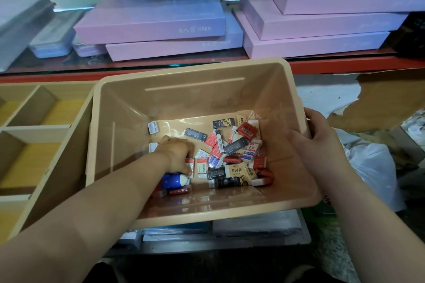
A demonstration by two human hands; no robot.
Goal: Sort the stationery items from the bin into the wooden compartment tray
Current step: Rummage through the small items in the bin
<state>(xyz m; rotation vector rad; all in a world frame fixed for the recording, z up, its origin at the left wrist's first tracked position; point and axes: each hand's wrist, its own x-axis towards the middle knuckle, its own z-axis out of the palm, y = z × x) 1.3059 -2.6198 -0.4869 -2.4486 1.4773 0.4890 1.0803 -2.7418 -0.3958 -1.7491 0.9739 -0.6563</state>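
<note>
A tan plastic bin [184, 89] stands in front of me, tilted toward me. Several wrapped erasers [232, 156] in red, white, black and blue lie heaped on its floor, with a blue and white object [173, 180] near the front. My left hand [176, 153] reaches down into the bin, fingers curled over a red and white eraser [189, 165] right above the blue object. My right hand [319, 135] grips the bin's right rim. The wooden compartment tray [36, 126] lies to the left of the bin, and the compartments I can see hold nothing.
Pink flat boxes [149, 18] are stacked on a red-edged shelf behind the bin. A white plastic bag [372, 165] and torn brown paper [379, 103] lie to the right. Flat packets [253, 227] sit under the bin's front edge.
</note>
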